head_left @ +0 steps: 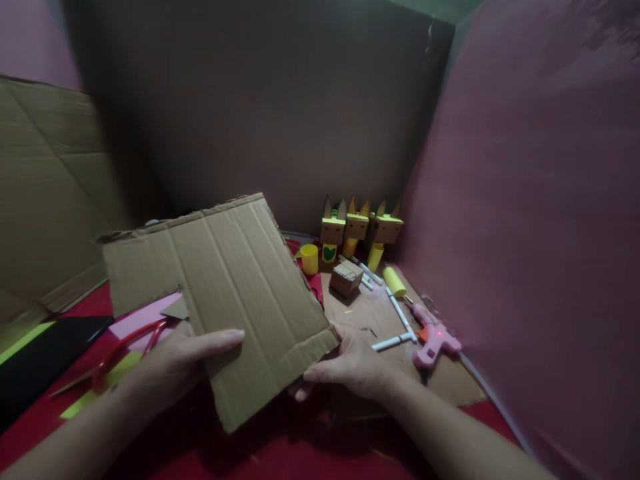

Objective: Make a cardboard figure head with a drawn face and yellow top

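A large piece of corrugated cardboard, with a notch cut from its lower left side, is held tilted above the red surface. My left hand grips it near the notch, thumb lying on its face and the other fingers hidden behind. At the lower right corner, my right hand pinches the edge between thumb and fingers. Red-handled scissors lie beside my left forearm. Beyond my right hand is a small cardboard box.
Three box-headed figures stand at the back beside a yellow cylinder. White sticks and a pink glue gun lie on a cardboard mat at right. A black item is at left; pink walls rise at the sides.
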Action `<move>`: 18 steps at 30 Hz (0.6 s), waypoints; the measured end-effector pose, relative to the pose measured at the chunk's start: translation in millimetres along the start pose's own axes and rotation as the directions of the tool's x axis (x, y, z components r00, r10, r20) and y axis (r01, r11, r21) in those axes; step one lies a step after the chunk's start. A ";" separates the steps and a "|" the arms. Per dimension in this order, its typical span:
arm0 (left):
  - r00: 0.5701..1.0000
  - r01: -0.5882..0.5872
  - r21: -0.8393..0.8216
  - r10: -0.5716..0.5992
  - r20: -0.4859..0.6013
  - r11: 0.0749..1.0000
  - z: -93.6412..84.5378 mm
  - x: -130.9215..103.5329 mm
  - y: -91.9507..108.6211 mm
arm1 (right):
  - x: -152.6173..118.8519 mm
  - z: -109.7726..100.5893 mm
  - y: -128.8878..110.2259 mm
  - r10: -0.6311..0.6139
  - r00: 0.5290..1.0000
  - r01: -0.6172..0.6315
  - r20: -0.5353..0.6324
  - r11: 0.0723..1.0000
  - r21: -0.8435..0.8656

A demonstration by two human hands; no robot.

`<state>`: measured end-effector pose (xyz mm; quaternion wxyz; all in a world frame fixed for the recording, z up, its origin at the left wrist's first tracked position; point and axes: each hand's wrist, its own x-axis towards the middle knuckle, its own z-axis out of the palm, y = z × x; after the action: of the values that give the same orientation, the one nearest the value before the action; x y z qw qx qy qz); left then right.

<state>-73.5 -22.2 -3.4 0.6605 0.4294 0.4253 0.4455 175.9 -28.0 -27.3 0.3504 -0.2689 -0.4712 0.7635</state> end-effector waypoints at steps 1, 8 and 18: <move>1.000 -0.002 -0.002 0.002 0.008 1.000 0.4 -0.4 0.6 | 0.1 -0.1 0.5 -0.008 1.000 0.008 0.006 1.000 0.001; 0.999 -0.039 -0.041 0.040 0.033 0.998 6.6 -1.7 4.6 | 0.6 -0.3 4.2 -0.055 0.998 0.055 0.032 0.998 0.004; 0.999 -0.042 -0.016 0.043 0.022 0.999 4.5 0.0 2.0 | -1.9 1.6 2.5 -0.042 0.998 0.041 0.039 0.999 0.012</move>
<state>-69.7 -22.5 -0.2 0.6589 0.4379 0.4053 0.4580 175.2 -31.1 -28.8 0.3583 -0.2421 -0.4792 0.7638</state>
